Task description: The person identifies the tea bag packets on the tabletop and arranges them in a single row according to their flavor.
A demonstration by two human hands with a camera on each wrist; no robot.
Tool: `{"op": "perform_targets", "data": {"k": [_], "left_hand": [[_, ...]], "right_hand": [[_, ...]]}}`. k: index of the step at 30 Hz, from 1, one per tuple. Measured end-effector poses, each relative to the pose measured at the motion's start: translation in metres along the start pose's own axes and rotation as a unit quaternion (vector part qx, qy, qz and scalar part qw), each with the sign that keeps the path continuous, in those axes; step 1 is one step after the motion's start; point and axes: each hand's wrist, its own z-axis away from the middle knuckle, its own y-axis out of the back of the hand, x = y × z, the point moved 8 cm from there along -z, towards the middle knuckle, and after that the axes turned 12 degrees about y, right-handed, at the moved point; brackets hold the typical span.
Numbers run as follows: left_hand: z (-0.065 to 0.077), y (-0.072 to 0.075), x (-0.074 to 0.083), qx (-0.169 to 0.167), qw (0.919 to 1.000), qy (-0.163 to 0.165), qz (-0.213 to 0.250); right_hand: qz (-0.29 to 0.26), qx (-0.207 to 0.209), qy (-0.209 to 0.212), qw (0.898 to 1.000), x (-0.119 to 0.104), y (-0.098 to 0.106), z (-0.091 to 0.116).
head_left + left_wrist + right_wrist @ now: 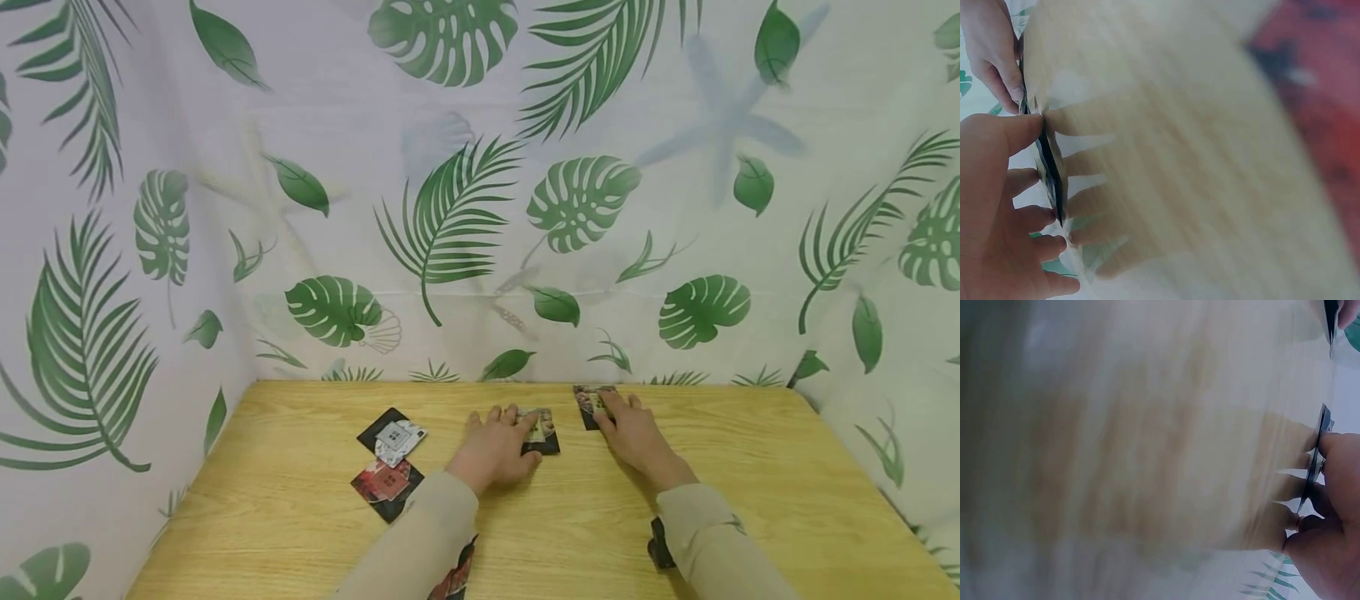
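Note:
Near the far edge of the wooden table my left hand touches a small flat dark packet with a food picture on it. The left wrist view shows this packet edge-on, with the thumb and fingers spread along it. To the right, my right hand rests its fingers on a similar packet close to the wall. Seen from the right wrist, that thin packet lies under the thumb and fingertips. The two packets lie apart.
On the left of the table, a black-and-white packet lies just beyond a red-and-black packet. Another red packet is partly hidden by the left sleeve. Beside the right sleeve lies a small black object. A leaf-patterned cloth hangs behind.

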Motion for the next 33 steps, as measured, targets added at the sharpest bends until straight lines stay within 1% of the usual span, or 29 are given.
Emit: {"op": "perform_targets", "data": {"k": [6,14,18,21,25,27,33], "left_hand": [[-0.011,0.001,0.006,0.0,0.9999,0.013,-0.001],[-0.021,0.003,0.012,-0.008,0.9997,0.014,0.02],[-0.028,0.002,0.015,-0.013,0.9996,0.014,0.018],[-0.034,0.001,0.015,-0.017,0.9994,0.016,0.026],[-0.036,0.003,0.015,-0.012,0.9993,0.02,0.029],[-0.035,0.005,0.014,-0.006,0.9995,0.024,0.019],[-0.039,0.004,0.012,-0.003,0.9996,0.024,0.011]], "right_hand": [[-0.001,0.0,-0.008,1.0,0.003,0.0,0.0],[-0.002,0.003,-0.013,1.0,0.007,-0.003,-0.001],[-0.002,0.004,-0.013,1.0,0.006,0.0,0.001],[-0.003,0.002,-0.015,1.0,0.005,0.002,0.001],[-0.003,-0.003,-0.017,1.0,0.004,0.003,0.0],[-0.001,-0.004,-0.014,1.0,0.003,0.002,0.0],[-0.006,-0.01,-0.025,1.0,0.005,-0.001,0.0]]}}
